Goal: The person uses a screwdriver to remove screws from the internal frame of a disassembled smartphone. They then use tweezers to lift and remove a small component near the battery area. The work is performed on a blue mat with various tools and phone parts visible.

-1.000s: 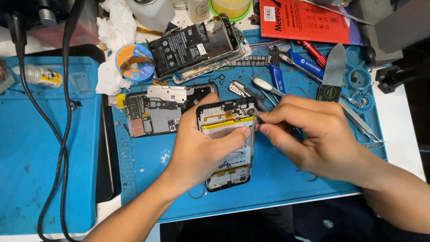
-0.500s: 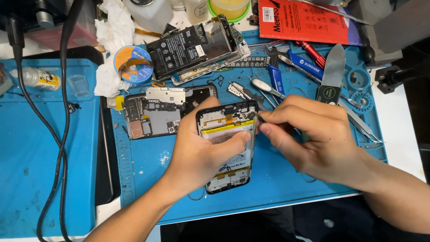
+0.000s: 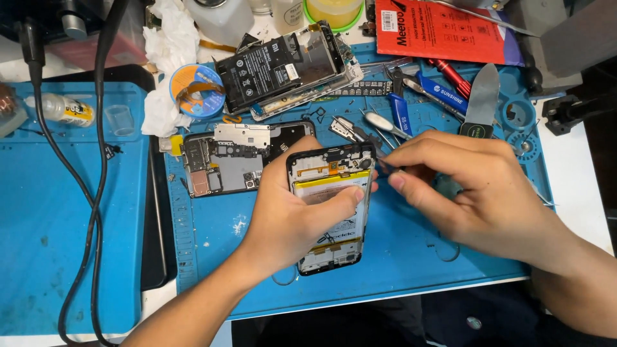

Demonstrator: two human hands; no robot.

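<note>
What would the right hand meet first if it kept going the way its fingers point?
The right hand points left toward the opened phone, so it would probably meet that phone's top right edge first, then the left hand holding it. Depth is unclear.

Phone repair workshop: blue repair mat (image 3: 212, 257), opened phones (image 3: 283, 67), scattered tweezers (image 3: 360, 132).

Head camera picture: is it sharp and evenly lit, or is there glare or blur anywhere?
Head view: bright, even light from above, soft shadows only under the left hand and right hand; the opened phone and blue mat look sharp; slight sheen on the red package; the bottom edge falls dark; no obvious blur.
</note>
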